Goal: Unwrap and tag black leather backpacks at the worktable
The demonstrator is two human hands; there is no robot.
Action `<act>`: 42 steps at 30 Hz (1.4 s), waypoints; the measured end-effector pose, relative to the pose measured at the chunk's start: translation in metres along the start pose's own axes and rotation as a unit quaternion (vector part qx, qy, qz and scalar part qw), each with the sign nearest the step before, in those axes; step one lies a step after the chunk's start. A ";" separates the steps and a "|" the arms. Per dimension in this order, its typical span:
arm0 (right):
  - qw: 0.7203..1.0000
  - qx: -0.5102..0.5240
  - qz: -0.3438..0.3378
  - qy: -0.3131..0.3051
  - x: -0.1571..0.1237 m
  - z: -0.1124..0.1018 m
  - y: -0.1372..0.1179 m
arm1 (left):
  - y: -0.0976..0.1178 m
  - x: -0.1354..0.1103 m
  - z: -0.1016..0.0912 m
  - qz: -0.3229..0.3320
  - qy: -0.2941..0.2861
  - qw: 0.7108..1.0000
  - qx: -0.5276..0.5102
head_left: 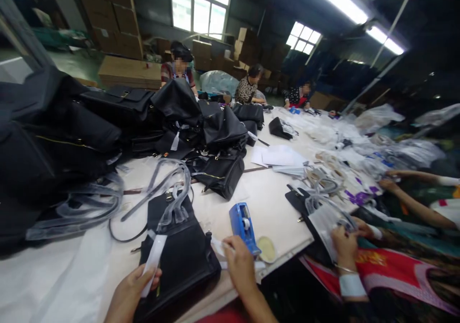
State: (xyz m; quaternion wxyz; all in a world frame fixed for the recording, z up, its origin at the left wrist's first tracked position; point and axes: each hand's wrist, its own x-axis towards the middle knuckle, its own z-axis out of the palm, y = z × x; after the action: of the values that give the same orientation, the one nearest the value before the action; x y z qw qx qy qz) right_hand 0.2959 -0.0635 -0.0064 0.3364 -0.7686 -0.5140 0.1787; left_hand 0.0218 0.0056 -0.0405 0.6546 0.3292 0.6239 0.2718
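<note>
My left hand (134, 289) is closed on a white strip (155, 253), pinched between thumb and fingers over the left side of a black bag (179, 260). The bag lies on the table at the front edge, its flap buckle and plastic-wrapped strap (176, 208) at the far end. To the bag's right, my right hand (239, 265) has its fingers bent together near a white piece (218, 247); whether it grips that piece is unclear. Just beyond this hand stands a blue tape dispenser (244, 224) with a roll in it.
Black bags (223, 169) are heaped along the left and back. White sheets (280, 156) and a round yellowish disc (266, 249) lie on the table (258, 193). At right, a co-worker's hands (347, 241) handle another black bag (305, 203). Several people sit or stand farther back.
</note>
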 end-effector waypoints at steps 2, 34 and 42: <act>0.992 -0.075 0.084 0.063 0.010 -0.031 0.047 | -0.003 0.003 -0.001 -0.001 -0.003 1.000 -0.005; 0.924 0.187 0.329 -0.052 -0.026 -0.031 0.138 | -0.008 0.002 0.000 0.002 -0.007 1.000 0.003; 0.968 0.012 0.245 -0.058 -0.026 -0.043 0.140 | 0.003 -0.009 0.006 0.065 -0.018 0.998 -0.004</act>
State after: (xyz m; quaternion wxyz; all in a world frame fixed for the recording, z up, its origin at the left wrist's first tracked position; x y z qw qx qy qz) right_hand 0.4060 -0.1364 -0.0761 0.2609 -0.8553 -0.3264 0.3065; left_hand 0.0273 -0.0003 -0.0326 0.6477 0.3716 0.5882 0.3103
